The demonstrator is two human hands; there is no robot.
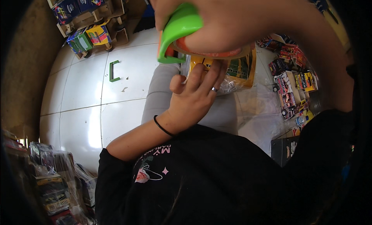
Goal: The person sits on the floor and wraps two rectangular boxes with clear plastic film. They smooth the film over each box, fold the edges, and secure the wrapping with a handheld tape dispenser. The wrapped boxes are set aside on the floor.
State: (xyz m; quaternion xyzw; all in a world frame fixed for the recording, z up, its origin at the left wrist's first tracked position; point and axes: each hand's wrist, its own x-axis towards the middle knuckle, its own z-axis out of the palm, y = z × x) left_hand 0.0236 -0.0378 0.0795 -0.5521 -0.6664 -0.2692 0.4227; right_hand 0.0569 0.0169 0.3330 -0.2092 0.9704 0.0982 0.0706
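Note:
My right hand (224, 21) is raised close to the camera, wrapped around a bright green tape dispenser (181, 25). Part of a tape roll with an orange-red printed core (211, 53) shows under its fingers. Below it, across my lap, lies a yellow and dark green package (248, 70) in clear plastic wrap. My left hand (195, 89), with a ring and a black wristband, rests on that package with its fingers stretched and apart. The dispenser and right hand hide the package's far side.
A green bracket-shaped piece (112, 71) lies on the white tiled floor (81, 89). Toy trucks (93, 35) stand at the far left, and more colourful toy trucks (286, 89) at the right. Plastic-wrapped packs (58, 186) are piled at the near left.

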